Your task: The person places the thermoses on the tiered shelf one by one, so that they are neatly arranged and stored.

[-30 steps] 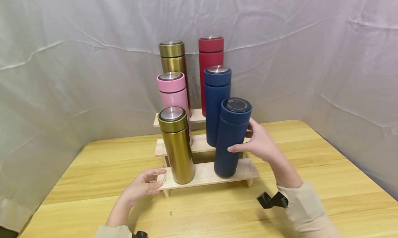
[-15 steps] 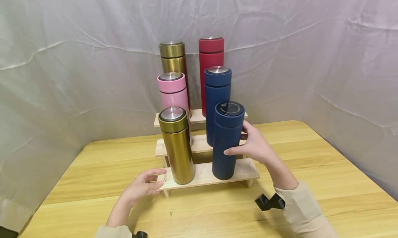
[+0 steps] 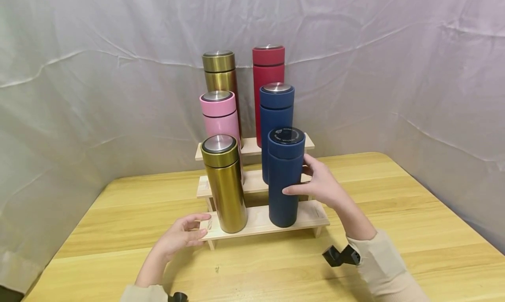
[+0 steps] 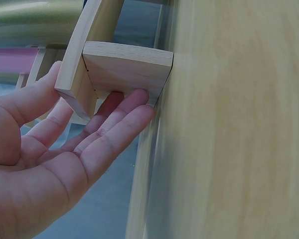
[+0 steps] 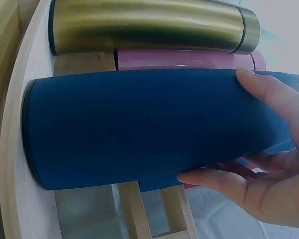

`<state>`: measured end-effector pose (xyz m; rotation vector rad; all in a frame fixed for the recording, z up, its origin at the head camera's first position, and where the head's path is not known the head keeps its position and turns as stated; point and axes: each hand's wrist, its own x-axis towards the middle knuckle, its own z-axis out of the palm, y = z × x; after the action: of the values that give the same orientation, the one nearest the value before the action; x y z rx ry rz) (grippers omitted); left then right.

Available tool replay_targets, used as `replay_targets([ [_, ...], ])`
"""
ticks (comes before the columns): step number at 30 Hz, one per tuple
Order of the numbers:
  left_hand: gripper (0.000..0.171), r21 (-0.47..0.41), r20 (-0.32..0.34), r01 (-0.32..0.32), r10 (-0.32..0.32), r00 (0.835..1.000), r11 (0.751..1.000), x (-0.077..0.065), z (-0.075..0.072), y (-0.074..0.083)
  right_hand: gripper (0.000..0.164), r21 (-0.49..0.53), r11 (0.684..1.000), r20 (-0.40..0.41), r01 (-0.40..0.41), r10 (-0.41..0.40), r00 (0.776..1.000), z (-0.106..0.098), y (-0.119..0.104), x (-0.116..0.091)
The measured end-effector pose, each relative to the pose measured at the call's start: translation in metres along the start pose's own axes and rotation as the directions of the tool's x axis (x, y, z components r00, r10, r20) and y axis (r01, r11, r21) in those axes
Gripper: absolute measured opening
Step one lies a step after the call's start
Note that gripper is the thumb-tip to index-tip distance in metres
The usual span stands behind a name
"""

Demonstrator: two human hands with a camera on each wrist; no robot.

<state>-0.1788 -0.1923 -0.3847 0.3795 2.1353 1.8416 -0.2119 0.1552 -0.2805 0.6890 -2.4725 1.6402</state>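
Note:
My right hand [image 3: 321, 183] grips a dark blue vacuum flask [image 3: 283, 179] around its right side, thumb towards me. The flask stands upright on the right part of the lowest step of a wooden tiered stand [image 3: 257, 218]. In the right wrist view its base meets the step. A gold flask [image 3: 226, 192] stands on the same step, left of the blue one. My left hand [image 3: 180, 235] holds the left end of that step. In the left wrist view the thumb lies at the board's edge and several fingers [image 4: 117, 129] touch the leg.
Behind, on the middle step, are a pink flask [image 3: 219, 122] and another blue flask [image 3: 275, 113]. The top step bears a second gold flask [image 3: 219, 78] and a red flask [image 3: 268, 76]. The wooden table [image 3: 252, 271] ends at a grey cloth backdrop [image 3: 158, 96].
The right hand has moved the front blue flask slightly left, and it has gone from tilted to upright on the lowest step. My left hand has stayed in place.

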Motion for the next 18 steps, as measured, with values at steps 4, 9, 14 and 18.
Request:
replay_targets([
  [4, 0.055, 0.008, 0.0, 0.002, -0.002, 1.0, 1.0, -0.0003, -0.0009, -0.0004, 0.073, 0.02, 1.0, 0.016, -0.008, 0.008, 1.0, 0.0002, -0.0005, -0.0002],
  [9, 0.054, 0.015, -0.007, 0.005, -0.005, 1.0, 1.0, -0.0014, -0.0021, 0.0003, 0.073, 0.002, 1.0, 0.048, 0.006, -0.006, 0.999, -0.0009, -0.0021, 0.0004],
  [14, 0.053, 0.018, -0.024, 0.009, -0.008, 1.0, 1.0, -0.0009, -0.0001, 0.0037, 0.07, -0.029, 0.999, 0.091, 0.021, -0.018, 0.996, -0.0052, -0.0021, -0.0021],
  [18, 0.048, 0.082, -0.05, -0.004, 0.008, 0.999, 0.997, -0.0014, 0.0047, 0.0089, 0.066, -0.039, 0.999, 0.109, 0.027, -0.022, 0.994, -0.0092, 0.0005, -0.0079],
])
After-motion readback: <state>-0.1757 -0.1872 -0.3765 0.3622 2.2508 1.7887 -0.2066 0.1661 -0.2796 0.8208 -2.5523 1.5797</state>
